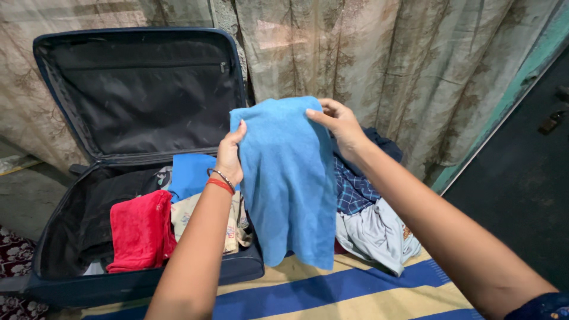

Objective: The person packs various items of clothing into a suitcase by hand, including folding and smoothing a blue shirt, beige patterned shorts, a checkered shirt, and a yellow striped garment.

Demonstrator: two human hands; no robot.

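While held up | blue towel point(287, 178) hangs between hands | left point(230, 155), right point(338, 123) pinching its top corners

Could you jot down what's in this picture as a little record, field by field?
Left hand: grips the blue towel at its upper left edge; bangles on the wrist
Right hand: pinches the towel's top right corner
Towel: held up, hanging down
Suitcase: open, lid propped upright
Inside suitcase: folded red cloth, blue item, printed fabric
Beside suitcase: clothes pile, checked and grey
Surface: striped mat
Backdrop: patterned curtain
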